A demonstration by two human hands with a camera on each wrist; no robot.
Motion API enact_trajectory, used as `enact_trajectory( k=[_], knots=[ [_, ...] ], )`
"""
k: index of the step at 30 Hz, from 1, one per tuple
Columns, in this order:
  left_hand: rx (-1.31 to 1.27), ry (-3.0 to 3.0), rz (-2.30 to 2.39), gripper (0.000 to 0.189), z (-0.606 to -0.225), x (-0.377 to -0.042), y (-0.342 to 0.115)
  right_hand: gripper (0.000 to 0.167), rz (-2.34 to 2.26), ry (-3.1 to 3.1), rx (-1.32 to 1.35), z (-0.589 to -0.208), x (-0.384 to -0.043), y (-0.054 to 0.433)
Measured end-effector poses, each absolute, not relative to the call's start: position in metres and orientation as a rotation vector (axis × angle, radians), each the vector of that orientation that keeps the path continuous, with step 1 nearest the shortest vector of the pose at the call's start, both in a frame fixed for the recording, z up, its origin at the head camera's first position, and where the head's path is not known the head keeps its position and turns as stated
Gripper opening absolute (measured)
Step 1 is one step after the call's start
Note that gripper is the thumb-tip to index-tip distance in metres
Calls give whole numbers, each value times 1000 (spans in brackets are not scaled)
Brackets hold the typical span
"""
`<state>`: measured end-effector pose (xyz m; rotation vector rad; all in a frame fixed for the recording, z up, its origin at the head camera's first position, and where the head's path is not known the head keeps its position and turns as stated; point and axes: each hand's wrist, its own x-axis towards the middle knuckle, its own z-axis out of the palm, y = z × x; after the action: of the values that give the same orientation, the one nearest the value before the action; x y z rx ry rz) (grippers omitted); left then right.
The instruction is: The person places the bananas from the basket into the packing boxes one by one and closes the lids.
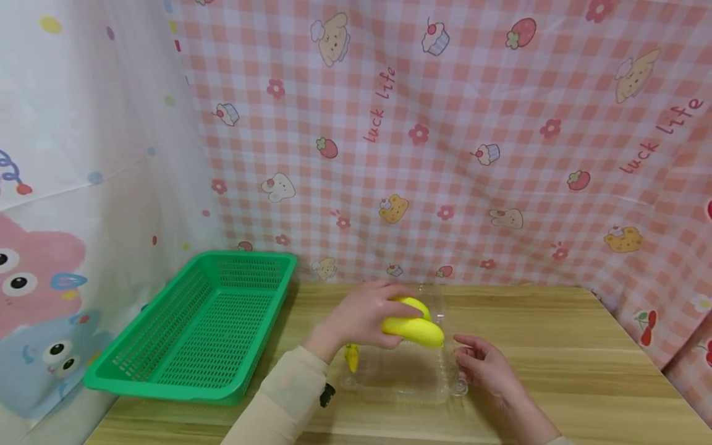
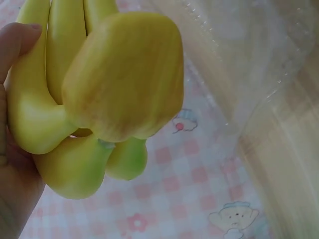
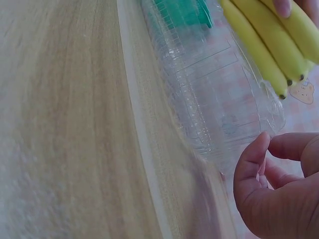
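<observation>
My left hand [image 1: 364, 312] grips a bunch of yellow bananas [image 1: 414, 332] from above, over a clear plastic box [image 1: 400, 378] on the table. The thick stem end [image 2: 124, 74] of the bunch faces the left wrist camera, with greenish patches below it. Dark banana tips [image 3: 283, 94] point toward my right hand in the right wrist view. At the box's right side, my right hand [image 1: 489, 368] has thumb and forefinger together, pinching the edge of the clear plastic [image 3: 219, 94]. The bananas and left hand hide part of the box.
A green slatted basket [image 1: 161, 392] stands on the left of the wooden table [image 1: 534, 321]. Behind the table hangs a pink checked cloth [image 1: 356, 235], and a white patterned cloth [image 1: 122, 204] hangs at the left.
</observation>
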<state>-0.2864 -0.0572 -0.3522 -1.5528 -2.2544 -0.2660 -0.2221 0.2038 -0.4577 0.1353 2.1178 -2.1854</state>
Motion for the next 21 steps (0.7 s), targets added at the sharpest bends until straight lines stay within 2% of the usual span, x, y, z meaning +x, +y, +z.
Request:
enact_trajectory(
  k=[21],
  knots=[
    [-1637,-2403,-62,49,-394,-285,-29,48,-2186,2118,129,-459,-223,205]
  ],
)
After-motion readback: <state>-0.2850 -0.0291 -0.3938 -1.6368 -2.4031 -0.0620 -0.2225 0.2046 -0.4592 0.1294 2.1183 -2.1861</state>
